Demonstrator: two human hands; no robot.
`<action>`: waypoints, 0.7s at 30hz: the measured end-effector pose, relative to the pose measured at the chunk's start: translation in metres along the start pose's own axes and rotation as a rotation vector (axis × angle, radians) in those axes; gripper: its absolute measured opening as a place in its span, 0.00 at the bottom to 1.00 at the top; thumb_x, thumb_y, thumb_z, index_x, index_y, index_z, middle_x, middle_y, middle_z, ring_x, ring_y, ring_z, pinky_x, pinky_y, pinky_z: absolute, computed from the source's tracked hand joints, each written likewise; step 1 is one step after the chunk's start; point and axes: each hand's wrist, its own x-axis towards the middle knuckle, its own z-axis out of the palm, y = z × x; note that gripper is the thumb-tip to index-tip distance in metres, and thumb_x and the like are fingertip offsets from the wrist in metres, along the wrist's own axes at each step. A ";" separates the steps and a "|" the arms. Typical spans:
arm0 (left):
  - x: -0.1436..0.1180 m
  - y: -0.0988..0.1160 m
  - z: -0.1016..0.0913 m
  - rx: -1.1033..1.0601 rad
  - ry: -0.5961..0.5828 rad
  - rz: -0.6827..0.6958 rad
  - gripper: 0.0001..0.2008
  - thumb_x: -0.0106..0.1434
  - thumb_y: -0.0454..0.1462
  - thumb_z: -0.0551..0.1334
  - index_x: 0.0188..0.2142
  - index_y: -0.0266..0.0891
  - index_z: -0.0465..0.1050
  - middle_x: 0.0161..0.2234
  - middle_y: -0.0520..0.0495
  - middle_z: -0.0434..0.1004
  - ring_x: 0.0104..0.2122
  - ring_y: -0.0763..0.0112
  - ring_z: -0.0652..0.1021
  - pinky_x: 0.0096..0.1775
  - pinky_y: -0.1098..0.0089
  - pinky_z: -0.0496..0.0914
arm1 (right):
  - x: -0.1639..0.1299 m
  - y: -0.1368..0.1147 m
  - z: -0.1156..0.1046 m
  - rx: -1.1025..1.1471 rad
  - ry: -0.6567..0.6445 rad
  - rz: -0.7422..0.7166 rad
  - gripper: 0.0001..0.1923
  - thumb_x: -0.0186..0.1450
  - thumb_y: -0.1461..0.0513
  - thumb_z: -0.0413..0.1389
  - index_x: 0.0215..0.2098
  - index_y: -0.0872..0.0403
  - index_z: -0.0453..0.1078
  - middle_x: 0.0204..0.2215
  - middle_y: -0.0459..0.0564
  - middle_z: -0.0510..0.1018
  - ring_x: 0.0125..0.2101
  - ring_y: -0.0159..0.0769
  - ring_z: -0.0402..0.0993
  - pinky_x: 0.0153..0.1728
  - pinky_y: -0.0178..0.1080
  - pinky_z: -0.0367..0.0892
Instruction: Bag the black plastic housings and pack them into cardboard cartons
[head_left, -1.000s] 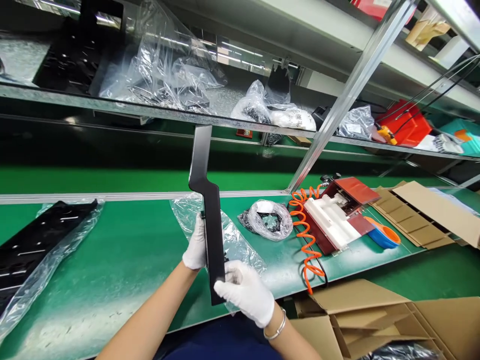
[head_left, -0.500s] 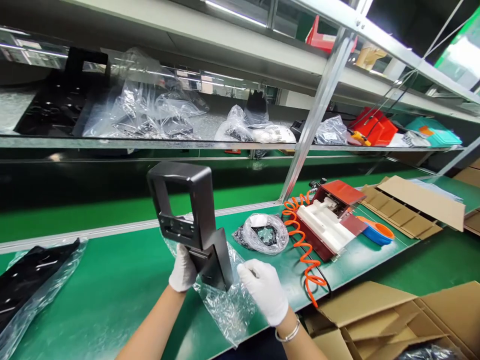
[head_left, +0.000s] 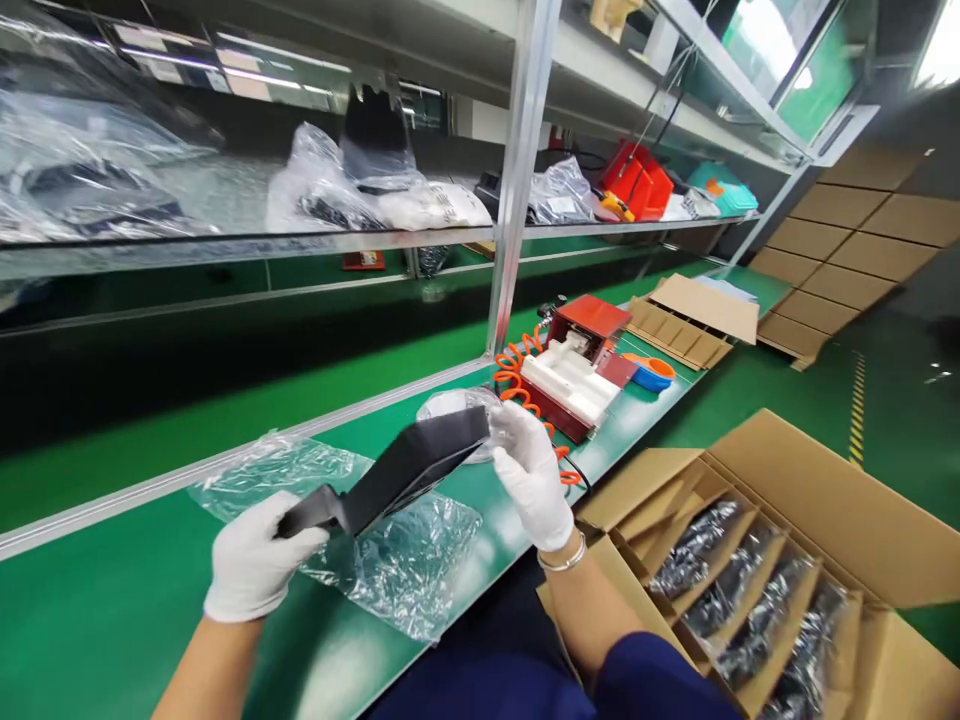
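Counter [head_left: 135, 600] of green matting fills the lower left of the frame, with an open brown cardboard box [head_left: 817, 500] of bagged parts at lower right. Just left of centre a long black plastic bracket [head_left: 397, 472] is held off the counter above a crinkled clear plastic bag [head_left: 390, 565], spanning both gloved hands. The left hand [head_left: 251, 560] clenches its lower end; the right hand [head_left: 532, 470], wrist bent, pinches its upper end with the fingers [head_left: 504, 425].
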 end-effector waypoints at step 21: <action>-0.004 0.004 -0.024 0.297 0.046 -0.263 0.32 0.65 0.57 0.51 0.50 0.36 0.77 0.50 0.38 0.81 0.51 0.52 0.78 0.56 0.44 0.68 | 0.021 0.061 -0.099 0.073 0.555 0.107 0.08 0.57 0.61 0.60 0.25 0.49 0.64 0.24 0.41 0.71 0.25 0.31 0.71 0.31 0.39 0.71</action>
